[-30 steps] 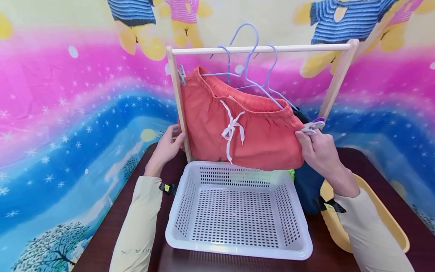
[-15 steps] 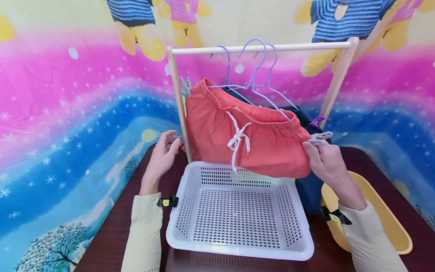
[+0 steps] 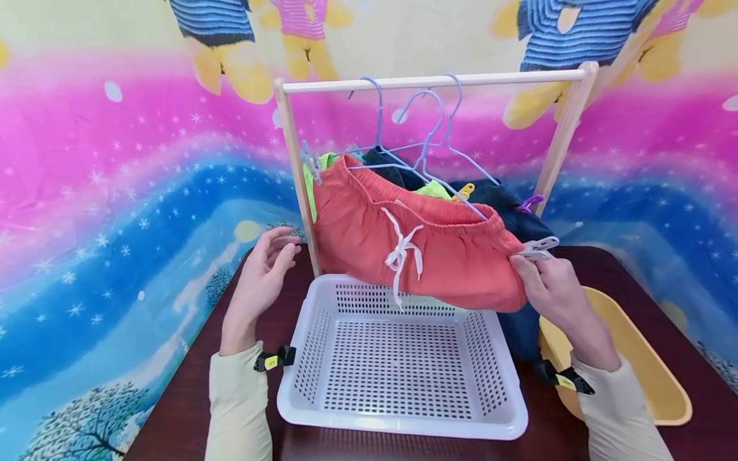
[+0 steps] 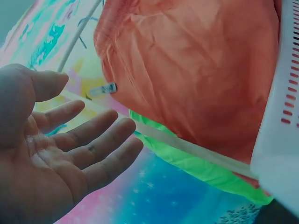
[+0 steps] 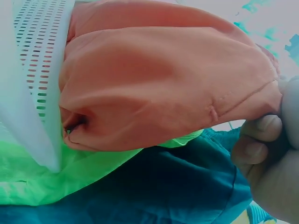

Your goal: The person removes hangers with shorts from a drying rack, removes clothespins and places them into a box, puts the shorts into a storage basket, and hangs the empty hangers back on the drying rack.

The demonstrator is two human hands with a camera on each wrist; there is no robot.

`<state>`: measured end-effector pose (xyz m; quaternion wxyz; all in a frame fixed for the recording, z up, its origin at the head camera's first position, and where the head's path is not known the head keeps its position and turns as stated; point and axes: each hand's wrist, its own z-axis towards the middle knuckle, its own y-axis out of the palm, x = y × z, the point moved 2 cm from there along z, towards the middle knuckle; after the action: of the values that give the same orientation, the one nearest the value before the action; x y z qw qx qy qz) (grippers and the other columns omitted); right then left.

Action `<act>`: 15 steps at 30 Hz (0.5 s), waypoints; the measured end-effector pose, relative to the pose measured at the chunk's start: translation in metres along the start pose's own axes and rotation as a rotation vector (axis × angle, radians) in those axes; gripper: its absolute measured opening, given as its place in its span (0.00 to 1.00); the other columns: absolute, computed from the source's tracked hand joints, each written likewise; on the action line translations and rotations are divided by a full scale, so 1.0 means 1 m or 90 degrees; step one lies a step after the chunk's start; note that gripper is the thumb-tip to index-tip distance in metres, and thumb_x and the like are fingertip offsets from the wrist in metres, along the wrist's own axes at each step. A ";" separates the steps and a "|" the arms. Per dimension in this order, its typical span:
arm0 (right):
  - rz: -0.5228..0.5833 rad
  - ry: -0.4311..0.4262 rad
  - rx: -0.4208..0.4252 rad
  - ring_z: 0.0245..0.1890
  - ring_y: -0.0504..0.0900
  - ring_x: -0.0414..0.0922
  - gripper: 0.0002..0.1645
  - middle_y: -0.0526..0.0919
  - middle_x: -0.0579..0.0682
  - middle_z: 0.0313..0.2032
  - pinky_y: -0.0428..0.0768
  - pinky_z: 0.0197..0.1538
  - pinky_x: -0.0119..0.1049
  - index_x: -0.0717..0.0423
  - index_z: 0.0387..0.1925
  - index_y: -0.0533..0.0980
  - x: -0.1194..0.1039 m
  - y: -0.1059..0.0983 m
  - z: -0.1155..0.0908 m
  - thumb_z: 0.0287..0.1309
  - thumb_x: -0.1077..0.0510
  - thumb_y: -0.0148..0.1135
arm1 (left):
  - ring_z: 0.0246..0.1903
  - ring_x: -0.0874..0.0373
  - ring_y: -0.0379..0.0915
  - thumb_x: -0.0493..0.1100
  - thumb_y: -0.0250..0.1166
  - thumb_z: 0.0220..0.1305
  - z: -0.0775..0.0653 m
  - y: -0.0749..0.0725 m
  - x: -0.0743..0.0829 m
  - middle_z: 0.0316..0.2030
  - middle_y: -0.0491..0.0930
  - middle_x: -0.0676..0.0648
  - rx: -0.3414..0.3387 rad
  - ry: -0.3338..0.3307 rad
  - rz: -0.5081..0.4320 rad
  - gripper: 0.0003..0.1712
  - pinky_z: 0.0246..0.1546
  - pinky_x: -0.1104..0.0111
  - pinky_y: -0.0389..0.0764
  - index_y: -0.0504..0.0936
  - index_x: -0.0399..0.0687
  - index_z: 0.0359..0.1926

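Note:
Coral shorts (image 3: 455, 272) with a white drawstring (image 3: 399, 253) hang on a blue wire hanger (image 3: 441, 121), tilted lower at the right. The hanger's hook stands in front of the rack's rail, its top just below it in the head view. Grey clothespins are clipped at both waist ends, one on the left (image 3: 312, 166), one on the right (image 3: 540, 246). My right hand (image 3: 556, 294) pinches the right waist corner beside its clothespin; in the right wrist view its fingers (image 5: 264, 128) curl at the cloth. My left hand (image 3: 259, 282) is apart from the shorts, fingers spread, palm up in its wrist view.
A wooden rack (image 3: 507, 79) stands behind, with two more blue hangers and dark blue (image 3: 521, 214) and lime green clothes (image 3: 311, 192). A purple clothespin (image 3: 530, 203) and a yellow one (image 3: 464, 191) show there. In front sits a white perforated basket (image 3: 398, 424); a yellow tray (image 3: 671, 410) lies right.
The shorts and their hanger have come down, the hook from above the rail to below it. My left hand has drawn back from the rack's left post. My right hand has lowered, keeping its grip.

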<state>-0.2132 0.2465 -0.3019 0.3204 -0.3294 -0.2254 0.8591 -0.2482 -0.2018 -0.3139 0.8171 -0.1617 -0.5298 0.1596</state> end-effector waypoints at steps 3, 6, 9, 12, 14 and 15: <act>0.004 -0.014 -0.004 0.20 0.71 0.29 0.12 0.74 0.48 0.23 0.72 0.28 0.17 0.66 0.44 0.77 0.000 0.000 0.001 0.71 0.60 0.53 | 0.61 0.50 0.74 0.50 0.52 0.75 -0.003 -0.007 0.004 0.62 0.73 0.43 -0.007 0.022 0.015 0.27 0.59 0.67 0.76 0.61 0.50 0.70; 0.007 -0.012 -0.020 0.19 0.72 0.30 0.12 0.75 0.47 0.23 0.73 0.28 0.18 0.67 0.45 0.76 0.000 -0.002 0.001 0.71 0.60 0.53 | 0.60 0.50 0.74 0.48 0.53 0.75 -0.005 -0.012 0.007 0.61 0.74 0.43 0.001 0.039 0.022 0.26 0.55 0.81 0.73 0.62 0.48 0.69; 0.010 0.002 -0.052 0.20 0.72 0.32 0.12 0.75 0.47 0.23 0.73 0.26 0.22 0.65 0.42 0.77 0.000 -0.004 0.001 0.71 0.59 0.52 | 0.60 0.50 0.74 0.47 0.53 0.75 -0.008 -0.014 0.009 0.61 0.74 0.44 0.013 0.042 0.022 0.25 0.55 0.82 0.72 0.62 0.48 0.69; 0.001 0.021 -0.093 0.20 0.71 0.33 0.13 0.75 0.47 0.23 0.73 0.24 0.26 0.64 0.39 0.78 0.000 -0.007 -0.001 0.72 0.58 0.52 | 0.61 0.50 0.72 0.49 0.54 0.74 -0.008 -0.013 0.010 0.62 0.73 0.44 0.018 0.040 0.030 0.26 0.61 0.68 0.74 0.63 0.49 0.68; -0.004 0.027 -0.122 0.21 0.71 0.33 0.14 0.75 0.47 0.24 0.73 0.24 0.27 0.63 0.39 0.78 0.001 -0.009 -0.002 0.72 0.57 0.52 | 0.63 0.48 0.71 0.48 0.55 0.74 -0.007 -0.011 0.010 0.63 0.73 0.43 0.017 0.043 0.032 0.26 0.63 0.56 0.72 0.63 0.48 0.69; -0.006 0.024 -0.132 0.21 0.71 0.33 0.13 0.76 0.47 0.24 0.73 0.24 0.28 0.63 0.39 0.78 0.001 -0.009 -0.002 0.72 0.57 0.52 | 0.64 0.47 0.70 0.48 0.55 0.74 -0.005 -0.010 0.009 0.63 0.72 0.42 0.013 0.044 0.035 0.27 0.64 0.51 0.70 0.63 0.48 0.69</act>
<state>-0.2083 0.2536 -0.2981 0.2932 -0.3759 -0.3084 0.8232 -0.2386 -0.2075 -0.3039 0.8320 -0.1729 -0.4949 0.1816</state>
